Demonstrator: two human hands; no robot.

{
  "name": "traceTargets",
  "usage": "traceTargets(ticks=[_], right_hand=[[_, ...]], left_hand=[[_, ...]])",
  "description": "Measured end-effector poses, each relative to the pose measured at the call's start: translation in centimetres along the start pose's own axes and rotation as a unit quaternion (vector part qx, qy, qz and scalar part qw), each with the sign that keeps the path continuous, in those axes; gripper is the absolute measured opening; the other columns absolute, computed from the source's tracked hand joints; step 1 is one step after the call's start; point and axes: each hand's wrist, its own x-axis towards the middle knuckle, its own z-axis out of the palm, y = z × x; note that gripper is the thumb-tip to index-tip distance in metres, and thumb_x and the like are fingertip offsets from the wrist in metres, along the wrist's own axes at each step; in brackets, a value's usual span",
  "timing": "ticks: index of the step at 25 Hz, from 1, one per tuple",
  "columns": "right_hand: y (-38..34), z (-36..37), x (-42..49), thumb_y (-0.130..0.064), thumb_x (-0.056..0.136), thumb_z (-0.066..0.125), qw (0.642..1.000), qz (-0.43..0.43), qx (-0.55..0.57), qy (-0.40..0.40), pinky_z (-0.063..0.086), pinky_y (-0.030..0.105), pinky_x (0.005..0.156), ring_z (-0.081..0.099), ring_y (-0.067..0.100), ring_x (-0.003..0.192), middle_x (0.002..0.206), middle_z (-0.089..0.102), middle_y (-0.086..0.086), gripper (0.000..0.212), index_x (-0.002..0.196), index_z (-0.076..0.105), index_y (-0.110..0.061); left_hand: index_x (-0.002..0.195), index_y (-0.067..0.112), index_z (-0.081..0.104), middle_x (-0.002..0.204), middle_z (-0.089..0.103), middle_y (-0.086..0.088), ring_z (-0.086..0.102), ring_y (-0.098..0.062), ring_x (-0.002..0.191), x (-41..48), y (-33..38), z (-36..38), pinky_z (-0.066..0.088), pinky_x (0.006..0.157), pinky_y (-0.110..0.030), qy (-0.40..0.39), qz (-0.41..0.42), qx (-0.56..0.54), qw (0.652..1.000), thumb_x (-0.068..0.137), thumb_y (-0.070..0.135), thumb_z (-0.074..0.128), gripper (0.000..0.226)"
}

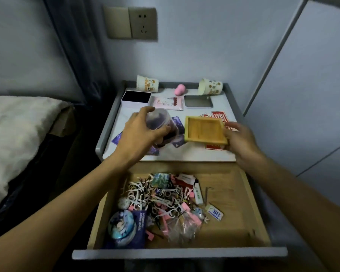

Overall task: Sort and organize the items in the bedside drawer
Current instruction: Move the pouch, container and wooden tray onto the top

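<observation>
Two hands: both mine, both raised over the nightstand top, each gripping something.
Drawer: pulled open nearest me, wooden inside, grey front edge.
Drawer contents: one tangled heap toward the left and middle, with white floss picks, pink clips and small packets mixed; right part of the floor is bare wood.
Round badge: front left of the heap, blue cartoon print, lying on a dark blue packet.
Small white sachet: at the heap's right edge, just beside a thin metal hex key.
Left hand: fingers wrapped around a clear plastic jar with dark contents, jar tilted above the purple cards.
Right hand: pinching the right edge of a shallow square wooden tray, held above the red cards; tray is empty.
Nightstand top: white surface, grey raised rim.
Middle row: open white box with dark interior at left, pink patterned packet in the centre, flat metal tin lid at right.
Back row: two paper cups lying on their sides, left cup and right cup, a pink sponge between them.
Wall: socket plate above the nightstand.
</observation>
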Motion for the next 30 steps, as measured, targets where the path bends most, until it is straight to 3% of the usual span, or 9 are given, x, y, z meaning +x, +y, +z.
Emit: traceTargets(ticks=[4,7,9,12,15,21,25,27,30], right_hand=[[-1.0,0.9,4.9,-0.006,0.098,0.054,0.985,0.082,0.141,0.054,0.057,0.027,0.052,0.069,0.024,0.077,0.097,0.062,0.006,0.037,0.133,0.046,-0.016],[-1.4,1.1,6.8,-0.006,0.100,0.050,0.986,0.070,0.128,0.076,0.059,0.029,0.054,0.069,0.020,0.065,0.082,0.062,0.002,0.015,0.103,0.053,-0.020],[-0.9,1.4,7.2,-0.011,0.099,0.051,0.992,0.061,0.083,0.076,0.061,0.035,0.060,0.070,0.022,0.063,0.079,0.066,0.004,0.017,0.093,0.049,-0.027],[0.7,2.5,6.9,-0.016,0.096,0.053,0.998,0.036,0.027,0.034,0.060,0.032,0.059,0.073,0.025,0.072,0.089,0.071,0.007,0.030,0.125,0.049,-0.025],[1.6,2.7,6.6,-0.015,0.099,0.050,0.997,0.064,0.027,0.021,0.057,0.031,0.062,0.072,0.026,0.082,0.096,0.069,0.006,0.039,0.136,0.048,-0.026],[2.2,2.2,4.9,-0.020,0.099,0.053,0.999,0.017,-0.025,0.014,0.054,0.023,0.055,0.069,0.019,0.077,0.105,0.063,0.009,0.015,0.088,0.052,-0.029],[2.1,3.0,3.9,-0.025,0.090,0.055,0.993,-0.029,-0.111,0.012,0.055,0.041,0.081,0.061,0.031,0.098,0.119,0.054,0.014,0.008,0.097,0.057,-0.022],[1.8,3.3,2.6,-0.021,0.092,0.056,0.990,-0.053,-0.129,0.015,0.050,0.037,0.085,0.054,0.026,0.105,0.123,0.044,0.003,0.009,0.101,0.055,-0.018],[1.4,3.6,-0.3,-0.011,0.092,0.058,0.984,-0.124,-0.130,0.006,0.040,0.024,0.084,0.048,0.011,0.106,0.123,0.042,-0.006,0.027,0.117,0.057,-0.022]], left_hand=[[0.141,0.023,0.045,0.134,0.053,-0.008,0.057,-0.024,0.110,4.8,-1.6,2.8,0.056,0.088,-0.042,0.006,-0.025,0.034,0.999,0.080,0.043,0.075,0.070],[0.141,0.022,0.047,0.133,0.056,-0.005,0.057,-0.019,0.108,9.0,-2.1,4.5,0.056,0.082,-0.033,0.001,-0.030,0.027,0.999,0.082,0.040,0.075,0.068],[0.139,0.018,0.051,0.131,0.059,-0.005,0.057,-0.019,0.107,11.8,-1.9,5.2,0.051,0.085,-0.031,0.014,-0.022,0.041,0.999,0.082,0.037,0.076,0.066],[0.139,0.013,0.051,0.134,0.056,-0.013,0.055,-0.027,0.115,15.2,-1.7,6.5,0.045,0.093,-0.031,0.022,-0.009,0.090,0.996,0.082,0.034,0.076,0.066],[0.142,0.011,0.047,0.140,0.047,-0.018,0.050,-0.032,0.121,17.5,-2.3,8.1,0.041,0.090,-0.027,0.009,-0.013,0.135,0.991,0.082,0.032,0.076,0.070],[0.137,0.014,0.050,0.131,0.050,-0.021,0.047,-0.037,0.117,19.1,-3.9,9.4,0.042,0.097,-0.045,0.012,0.007,0.217,0.976,0.086,0.040,0.069,0.061],[0.140,0.016,0.044,0.144,0.036,-0.024,0.029,-0.040,0.134,17.6,-3.8,8.2,0.027,0.112,-0.047,-0.011,0.038,0.291,0.956,0.085,0.044,0.068,0.067],[0.143,0.017,0.040,0.151,0.029,-0.022,0.023,-0.039,0.140,15.7,-3.3,6.7,0.022,0.115,-0.045,-0.023,0.044,0.277,0.960,0.085,0.039,0.070,0.069],[0.139,0.012,0.047,0.144,0.040,-0.021,0.036,-0.038,0.133,12.2,-2.3,4.2,0.031,0.111,-0.042,-0.023,0.096,0.230,0.968,0.084,0.025,0.072,0.062]])
